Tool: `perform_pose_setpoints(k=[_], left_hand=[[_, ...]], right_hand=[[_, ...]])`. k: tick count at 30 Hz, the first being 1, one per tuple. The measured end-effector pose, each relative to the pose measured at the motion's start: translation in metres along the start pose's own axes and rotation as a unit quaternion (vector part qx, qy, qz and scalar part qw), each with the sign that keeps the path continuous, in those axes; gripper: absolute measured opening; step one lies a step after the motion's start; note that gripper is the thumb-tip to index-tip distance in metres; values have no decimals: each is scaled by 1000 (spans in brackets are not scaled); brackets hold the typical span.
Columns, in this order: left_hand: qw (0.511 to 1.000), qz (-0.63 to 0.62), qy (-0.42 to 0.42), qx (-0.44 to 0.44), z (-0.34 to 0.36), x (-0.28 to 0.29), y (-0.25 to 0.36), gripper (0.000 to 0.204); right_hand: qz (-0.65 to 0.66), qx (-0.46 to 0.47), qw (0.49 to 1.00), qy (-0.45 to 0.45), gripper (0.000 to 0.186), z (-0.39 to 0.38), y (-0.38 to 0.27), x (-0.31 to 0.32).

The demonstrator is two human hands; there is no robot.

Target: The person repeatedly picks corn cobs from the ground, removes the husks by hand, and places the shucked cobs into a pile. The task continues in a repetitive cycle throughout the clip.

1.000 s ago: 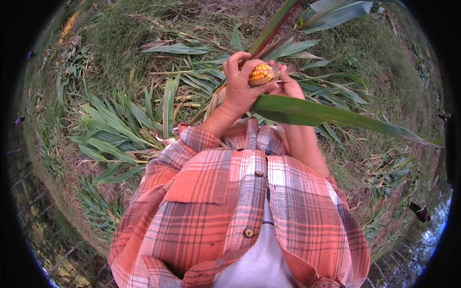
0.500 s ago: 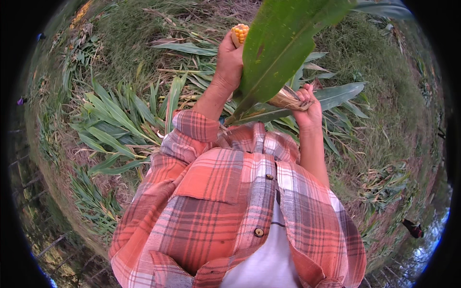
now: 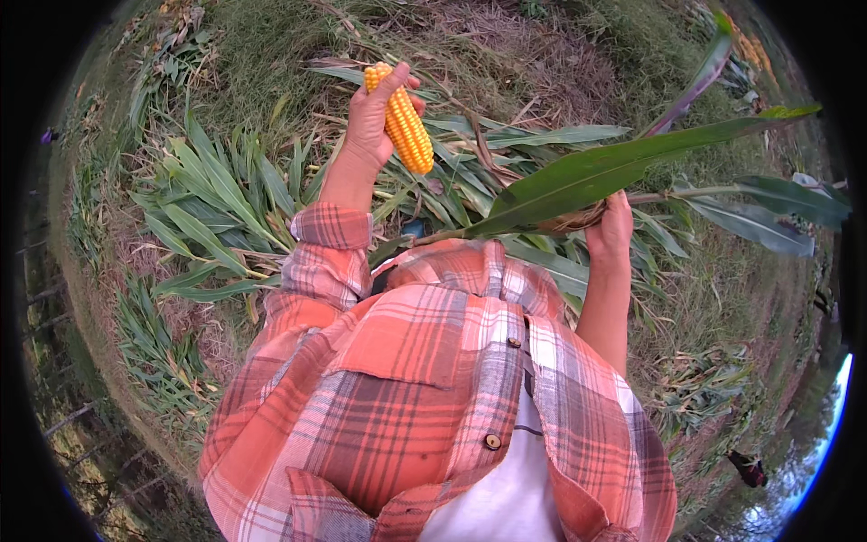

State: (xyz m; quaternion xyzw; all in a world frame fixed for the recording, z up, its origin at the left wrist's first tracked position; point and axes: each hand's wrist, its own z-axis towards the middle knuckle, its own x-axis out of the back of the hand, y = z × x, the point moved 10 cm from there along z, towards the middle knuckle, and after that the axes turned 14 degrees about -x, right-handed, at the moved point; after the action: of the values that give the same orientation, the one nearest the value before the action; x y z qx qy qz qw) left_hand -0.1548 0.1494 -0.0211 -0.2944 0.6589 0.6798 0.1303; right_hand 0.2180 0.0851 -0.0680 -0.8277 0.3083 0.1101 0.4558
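Note:
My left hand (image 3: 368, 122) is closed round a bare yellow ear of corn (image 3: 408, 132), its kernels exposed and one end pointing down toward my body. At the right, my right hand (image 3: 611, 226) grips a corn stalk (image 3: 646, 197) beside dry brown husk (image 3: 575, 219). A long green leaf (image 3: 614, 167) from this stalk crosses in front and covers part of the husk and some of my fingers. The stalk's lower end lies across my front, near my lap.
Cut corn stalks with green leaves (image 3: 212, 208) lie in a heap at the left. More leaves (image 3: 560, 135) spread on the ground ahead. Further heaps (image 3: 700, 388) lie at the right, amid grass (image 3: 262, 68). Yellow corn (image 3: 750, 45) shows at the far right.
The ear of corn has come into full view as my left hand moved left, away from the stalk. My right hand has shifted right and slightly down, and the big leaf has swung rightward.

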Motion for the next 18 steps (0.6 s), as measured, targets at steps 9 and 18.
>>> perform_pose_setpoints(k=[9,18], left_hand=[[769,575,-281,1,-74,61,-125,74],[790,610,-47,35,-127,124,-60,52]], right_hand=[[-142,-63,960,-231,15,-20,-41,-188],[-228,14,938,-261,31,-38,-14,-287]])
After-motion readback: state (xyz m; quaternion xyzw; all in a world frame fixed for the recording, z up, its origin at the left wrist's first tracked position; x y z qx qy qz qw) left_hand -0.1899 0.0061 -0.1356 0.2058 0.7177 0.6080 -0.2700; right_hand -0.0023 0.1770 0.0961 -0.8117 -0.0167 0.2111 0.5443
